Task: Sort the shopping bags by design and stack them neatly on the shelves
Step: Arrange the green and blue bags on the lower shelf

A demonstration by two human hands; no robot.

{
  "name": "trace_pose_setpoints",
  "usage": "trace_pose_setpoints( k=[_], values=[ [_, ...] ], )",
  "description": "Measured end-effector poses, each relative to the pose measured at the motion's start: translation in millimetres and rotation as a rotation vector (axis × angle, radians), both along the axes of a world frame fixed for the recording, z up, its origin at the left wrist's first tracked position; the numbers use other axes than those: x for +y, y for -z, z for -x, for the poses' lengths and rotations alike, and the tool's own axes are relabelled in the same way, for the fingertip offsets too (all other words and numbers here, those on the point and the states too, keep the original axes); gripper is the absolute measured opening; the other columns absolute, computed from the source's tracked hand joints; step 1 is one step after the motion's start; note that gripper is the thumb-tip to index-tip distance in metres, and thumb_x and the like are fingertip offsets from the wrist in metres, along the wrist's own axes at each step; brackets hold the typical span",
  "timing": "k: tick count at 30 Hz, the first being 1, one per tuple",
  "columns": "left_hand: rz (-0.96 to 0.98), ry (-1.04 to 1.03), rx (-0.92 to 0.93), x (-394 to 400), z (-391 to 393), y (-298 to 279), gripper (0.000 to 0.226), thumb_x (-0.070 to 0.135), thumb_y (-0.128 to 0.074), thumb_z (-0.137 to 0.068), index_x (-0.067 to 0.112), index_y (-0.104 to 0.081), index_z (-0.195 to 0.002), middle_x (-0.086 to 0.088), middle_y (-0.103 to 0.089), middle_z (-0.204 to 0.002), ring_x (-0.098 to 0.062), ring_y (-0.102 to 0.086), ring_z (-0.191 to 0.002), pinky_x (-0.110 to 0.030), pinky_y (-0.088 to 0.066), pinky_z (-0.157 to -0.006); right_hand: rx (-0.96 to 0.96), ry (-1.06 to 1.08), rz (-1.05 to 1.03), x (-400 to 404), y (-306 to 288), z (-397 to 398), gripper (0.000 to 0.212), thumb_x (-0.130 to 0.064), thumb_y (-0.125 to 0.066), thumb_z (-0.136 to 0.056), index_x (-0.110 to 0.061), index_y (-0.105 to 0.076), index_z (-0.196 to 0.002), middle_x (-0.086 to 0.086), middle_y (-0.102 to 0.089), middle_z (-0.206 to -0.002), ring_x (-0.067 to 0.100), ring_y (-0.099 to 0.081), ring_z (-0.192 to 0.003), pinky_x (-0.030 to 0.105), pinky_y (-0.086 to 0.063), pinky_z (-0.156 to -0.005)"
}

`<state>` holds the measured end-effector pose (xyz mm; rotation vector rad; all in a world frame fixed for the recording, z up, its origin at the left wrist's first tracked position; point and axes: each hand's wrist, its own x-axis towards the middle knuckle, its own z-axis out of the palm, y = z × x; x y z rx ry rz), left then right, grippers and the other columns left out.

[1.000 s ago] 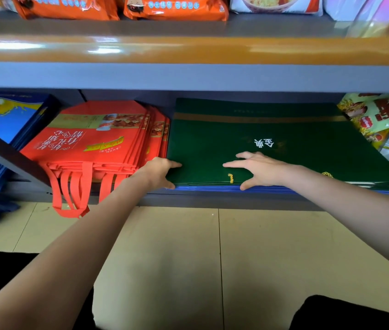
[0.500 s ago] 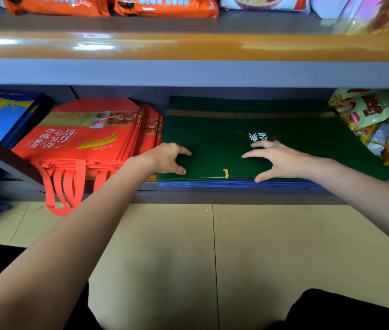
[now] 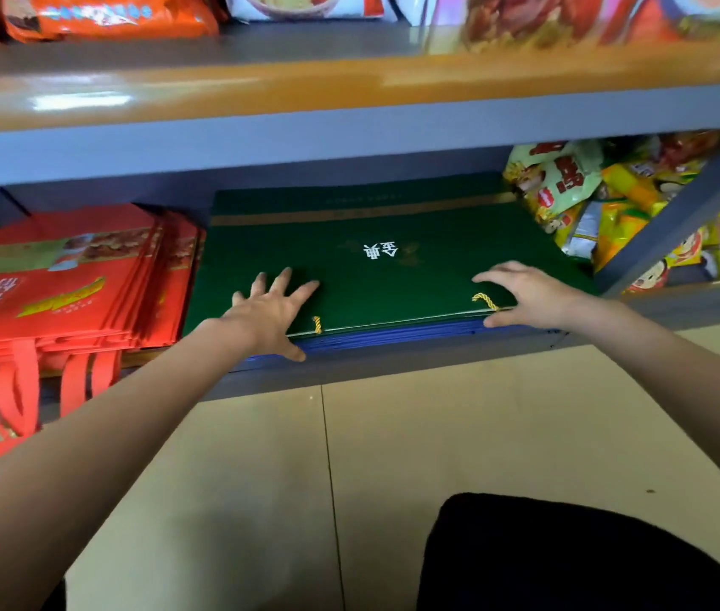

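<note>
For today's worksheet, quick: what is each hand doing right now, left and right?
Left hand: open, fingers spread flat on the green bag.
Right hand: open, resting on that bag's front edge.

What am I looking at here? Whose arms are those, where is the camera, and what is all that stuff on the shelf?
The camera sits on a person's head and looks down, so the arms you see are that person's own. There is only this one view. The left hand lies flat with spread fingers on a green bag. The right hand rests on the same bag near its front edge, thumb at the edge; I cannot tell if it is pinching it. The green bag lies on top of a pile of blue bags on a grey shelf. Beside it on the left is a stack of red bags with handles hanging down. On the right are snack packets. Nothing is lifted.
</note>
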<state>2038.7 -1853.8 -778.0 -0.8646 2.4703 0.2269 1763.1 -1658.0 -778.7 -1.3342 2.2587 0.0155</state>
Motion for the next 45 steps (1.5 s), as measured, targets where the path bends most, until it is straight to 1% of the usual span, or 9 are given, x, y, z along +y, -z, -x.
trace_pose_setpoints(
  k=[5,8,12,17,21,34,40,42,45],
  values=[
    [-0.014,0.232,0.103,48.6,82.3,2.0,0.103,0.048,-0.068,-0.079,0.039,0.008,-0.147,-0.007,0.013,-0.157,-0.038,0.006,-0.143,-0.060,-0.012,-0.112,0.049,0.149,0.055,27.1,-29.9,53.9,0.077,-0.017,-0.069,-0.084,-0.029,-0.025,-0.146,0.009,-0.031,-0.149,0.030,-0.037,-0.131,0.032,-0.039,-0.094],
    [-0.015,0.304,0.140,75.2,127.4,4.2,0.102,0.047,-0.068,-0.080,0.039,0.008,-0.147,-0.007,0.012,-0.157,-0.038,0.006,-0.143,-0.061,-0.009,-0.112,0.026,0.176,-0.069,44.2,-38.1,77.2,0.084,-0.004,-0.066,-0.084,-0.027,-0.016,-0.148,0.002,-0.038,-0.139,0.029,-0.056,-0.104,0.022,-0.048,-0.067],
    [0.008,0.313,0.129,97.6,160.6,15.3,0.102,0.048,-0.066,-0.081,0.037,0.011,-0.147,-0.007,0.012,-0.157,-0.039,0.006,-0.143,-0.063,-0.007,-0.111,0.061,0.135,-0.164,49.2,-20.3,82.6,0.093,-0.003,-0.067,-0.082,-0.030,-0.009,-0.149,0.014,-0.030,-0.149,0.033,-0.050,-0.115,0.036,-0.048,-0.081],
    [0.117,0.267,0.103,104.0,171.9,36.6,0.103,0.049,-0.063,-0.083,0.037,0.018,-0.145,-0.007,0.013,-0.157,-0.039,0.004,-0.143,-0.063,-0.010,-0.110,-0.009,0.261,-0.109,40.8,18.4,70.8,0.102,-0.003,-0.070,-0.078,-0.029,-0.003,-0.150,0.022,-0.017,-0.146,0.037,-0.054,-0.106,0.034,-0.046,-0.075],
    [0.146,0.258,0.121,103.3,172.1,45.4,0.099,0.047,-0.061,-0.085,0.039,0.017,-0.145,-0.005,0.011,-0.157,-0.038,0.003,-0.143,-0.062,-0.011,-0.111,0.034,0.332,-0.114,27.5,32.9,62.3,0.098,-0.001,-0.066,-0.081,-0.028,-0.002,-0.150,0.023,-0.013,-0.147,0.043,-0.043,-0.120,0.046,-0.046,-0.093],
    [0.093,0.227,0.158,94.6,158.7,54.6,0.097,0.042,-0.061,-0.087,0.041,0.017,-0.144,-0.004,0.013,-0.157,-0.037,0.007,-0.143,-0.065,-0.009,-0.110,-0.183,0.276,-0.001,39.4,27.5,88.2,0.102,-0.001,-0.075,-0.074,-0.030,-0.014,-0.149,0.009,-0.023,-0.153,0.032,-0.036,-0.132,0.041,-0.039,-0.103],
    [0.079,0.246,0.142,89.7,162.2,48.6,0.099,0.040,-0.065,-0.085,0.041,0.015,-0.145,-0.005,0.011,-0.157,-0.038,0.005,-0.143,-0.065,-0.011,-0.109,-0.113,0.134,-0.125,39.2,17.0,99.9,0.099,0.007,-0.066,-0.079,-0.034,-0.010,-0.149,0.008,-0.025,-0.153,0.031,-0.049,-0.121,0.037,-0.048,-0.087],
    [0.093,0.251,0.150,89.5,162.2,49.1,0.100,0.040,-0.065,-0.085,0.041,0.015,-0.145,-0.005,0.010,-0.157,-0.038,0.004,-0.143,-0.065,-0.012,-0.109,-0.077,0.094,-0.123,43.4,18.0,95.0,0.104,0.009,-0.065,-0.079,-0.039,-0.004,-0.148,0.009,-0.016,-0.156,0.030,-0.057,-0.109,0.041,-0.052,-0.081],
    [0.136,0.242,0.173,93.1,159.9,54.4,0.101,0.043,-0.063,-0.085,0.040,0.017,-0.145,-0.005,0.011,-0.157,-0.037,0.004,-0.143,-0.064,-0.012,-0.109,0.014,0.068,0.000,56.3,23.5,74.8,0.109,0.004,-0.068,-0.078,-0.045,0.002,-0.146,0.001,0.013,-0.157,0.029,-0.041,-0.126,0.039,-0.050,-0.086]
  ],
)
